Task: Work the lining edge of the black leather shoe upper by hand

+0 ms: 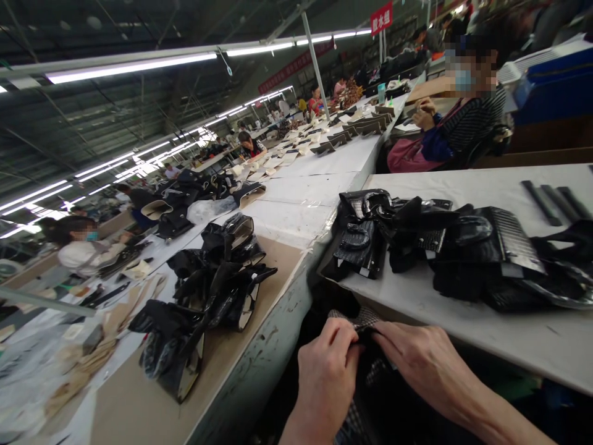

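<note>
Low in the head view, my left hand [327, 371] pinches the edge of a dark fabric piece with a checked pattern [368, 316]. From the other side, my right hand [424, 364] grips the same edge, its fingers close to those of the left. The fabric hangs down between my forearms into shadow, so its full shape is hidden. Just beyond my hands, several black textured bags [356, 244] lie in a row on the white table to the right.
To the left, a long table [282, 259] holds a pile of black bag parts [180, 352] on brown board. Dark strips [540, 201] lie at the right table's far end. A co-worker [472, 117] sits beyond it; another person [86, 247] works at far left.
</note>
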Tool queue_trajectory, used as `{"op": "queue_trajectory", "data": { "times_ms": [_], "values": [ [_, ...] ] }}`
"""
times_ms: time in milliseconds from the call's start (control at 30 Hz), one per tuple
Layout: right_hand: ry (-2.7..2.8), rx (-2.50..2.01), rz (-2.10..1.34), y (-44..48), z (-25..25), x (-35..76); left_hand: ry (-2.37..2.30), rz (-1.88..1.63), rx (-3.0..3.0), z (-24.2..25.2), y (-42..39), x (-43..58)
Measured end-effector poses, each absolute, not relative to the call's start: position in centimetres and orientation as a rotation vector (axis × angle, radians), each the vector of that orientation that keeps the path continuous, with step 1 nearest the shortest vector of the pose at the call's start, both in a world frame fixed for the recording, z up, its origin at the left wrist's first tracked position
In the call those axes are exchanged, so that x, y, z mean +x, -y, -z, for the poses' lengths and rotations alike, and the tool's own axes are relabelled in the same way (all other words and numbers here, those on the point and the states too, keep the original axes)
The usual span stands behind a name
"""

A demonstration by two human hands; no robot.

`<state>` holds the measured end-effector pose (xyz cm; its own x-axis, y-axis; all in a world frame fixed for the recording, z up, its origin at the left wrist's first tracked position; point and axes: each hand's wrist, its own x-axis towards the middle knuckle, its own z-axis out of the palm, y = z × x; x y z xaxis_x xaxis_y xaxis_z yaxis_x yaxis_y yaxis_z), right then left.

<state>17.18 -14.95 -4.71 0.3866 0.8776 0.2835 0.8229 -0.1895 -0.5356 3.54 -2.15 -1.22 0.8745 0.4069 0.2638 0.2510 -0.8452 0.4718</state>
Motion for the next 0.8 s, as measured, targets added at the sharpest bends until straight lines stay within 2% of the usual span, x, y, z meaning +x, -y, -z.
{"op": "queue_trajectory", "data": {
  "times_ms": [233, 467, 800],
  "values": [
    [1.525, -1.978, -0.09, 15.2, 5.2, 17.8, -0.341, -0.488, 2.561, 1.2, 1.4, 4.9],
    [1.544, -2.037, -0.168, 15.1, 5.1, 18.0, -0.011, -0.755, 2.504, 2.2, 0.5, 5.4],
    [1.583, -2.067, -0.293, 14.1, 4.3, 19.1, -0.027, -0.906, 2.527, 3.5, 0.6, 5.8]
  ]
}}
